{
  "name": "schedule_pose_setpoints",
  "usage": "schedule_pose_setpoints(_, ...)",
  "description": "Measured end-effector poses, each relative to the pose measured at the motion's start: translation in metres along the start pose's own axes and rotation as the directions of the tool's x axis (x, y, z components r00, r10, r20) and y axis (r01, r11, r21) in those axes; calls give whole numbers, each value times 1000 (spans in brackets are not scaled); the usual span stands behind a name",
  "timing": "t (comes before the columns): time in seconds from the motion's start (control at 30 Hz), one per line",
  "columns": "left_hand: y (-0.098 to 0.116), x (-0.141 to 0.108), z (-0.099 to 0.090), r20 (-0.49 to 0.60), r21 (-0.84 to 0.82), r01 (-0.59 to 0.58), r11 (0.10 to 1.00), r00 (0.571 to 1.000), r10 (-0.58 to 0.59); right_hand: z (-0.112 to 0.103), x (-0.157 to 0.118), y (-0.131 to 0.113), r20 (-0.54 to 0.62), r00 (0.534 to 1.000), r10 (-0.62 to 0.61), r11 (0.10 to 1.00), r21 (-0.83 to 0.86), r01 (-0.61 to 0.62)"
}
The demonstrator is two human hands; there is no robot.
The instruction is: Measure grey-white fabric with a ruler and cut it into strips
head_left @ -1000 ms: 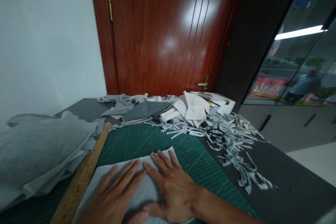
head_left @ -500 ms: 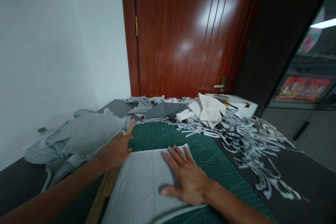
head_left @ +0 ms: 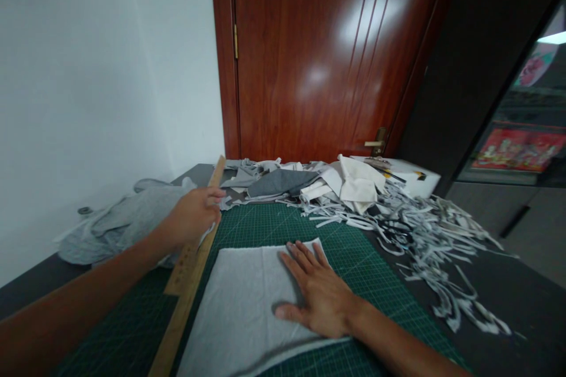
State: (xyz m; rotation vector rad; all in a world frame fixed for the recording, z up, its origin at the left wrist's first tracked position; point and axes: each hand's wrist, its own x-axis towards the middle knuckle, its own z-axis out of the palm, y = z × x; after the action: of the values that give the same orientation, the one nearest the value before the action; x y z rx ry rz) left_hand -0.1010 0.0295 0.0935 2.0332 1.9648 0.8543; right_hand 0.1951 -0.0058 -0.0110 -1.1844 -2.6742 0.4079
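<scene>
A light grey folded cloth point(head_left: 247, 312) lies on a green gridded cutting mat point(head_left: 367, 265). My right hand point(head_left: 318, 294) rests flat on the cloth near its right edge, fingers spread. Left of the cloth, my left hand point(head_left: 197, 215) is closed around a long wooden ruler point(head_left: 188, 312). The ruler's far end rises past my fingers toward the fabric pile. A wider wooden piece with markings shows beside the ruler below my hand; whether it is a separate piece I cannot tell.
Crumpled grey fabric point(head_left: 119, 230) is heaped at the left by the wall. Folded grey and cream cloth pieces point(head_left: 283, 184) lie at the back, beside a white box point(head_left: 418, 179). Tangled fabric strips point(head_left: 424, 235) spread along the right. A wooden door point(head_left: 305, 59) stands behind the table.
My left hand has moved forward and up with the ruler, whose far end now reaches higher. The right hand stays on the cloth. The view has shifted slightly.
</scene>
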Motion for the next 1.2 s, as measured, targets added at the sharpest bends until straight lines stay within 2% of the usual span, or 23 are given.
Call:
schedule_pose_setpoints(0.07,15,-10,21,72,-126,-36,991,996,46,0,0,-1,-5,1000,5,1000,-11,-5)
schedule_pose_setpoints(0.13,28,-29,55,136,-200,-54,978,987,82,0,0,-1,-5,1000,6,1000,-17,-6)
schedule_pose_setpoints(0.17,33,-39,74,175,-197,-64,978,980,100,1,0,0,-7,1000,3,1000,-16,-3)
schedule_pose_setpoints(0.23,43,-58,105,325,-61,-80,995,941,95,1,1,1,-13,1000,-3,1000,-7,3)
schedule_pose_setpoints(0.3,48,-69,122,378,29,-21,999,926,8,2,1,2,-14,1000,-9,1000,0,9)
schedule_pose_setpoints(0.33,49,-71,126,375,15,-18,1000,927,11,3,2,3,-14,1000,-10,1000,1,10)
schedule_pose_setpoints(0.4,46,-72,125,327,-84,-82,993,939,105,5,2,4,-21,1000,-1,1000,3,1)
schedule_pose_setpoints(0.47,36,-71,118,270,-177,-217,960,927,259,6,1,4,-41,999,17,1000,3,-17)
schedule_pose_setpoints(0.6,11,-79,104,328,-167,-439,883,820,470,9,-1,4,-86,996,12,1000,-10,-12)
schedule_pose_setpoints(0.7,-1,-87,97,417,-134,-544,829,727,545,11,-2,4,-102,994,-29,1000,-4,29)
schedule_pose_setpoints(0.77,-5,-91,93,455,-100,-586,804,692,561,13,-3,5,-111,993,-40,999,6,41)
schedule_pose_setpoints(0.87,-10,-94,91,446,-31,-624,781,690,569,15,-6,9,-121,991,-58,998,27,61)
schedule_pose_setpoints(0.97,-15,-93,94,420,25,-646,763,699,579,16,-10,21,-182,981,-60,997,27,66)
schedule_pose_setpoints(1.07,-20,-91,96,385,42,-671,740,695,608,14,-13,42,-255,966,50,999,6,-50)
schedule_pose_setpoints(1.2,-31,-89,95,344,63,-712,700,674,654,4,-15,66,-232,953,196,980,27,-195)
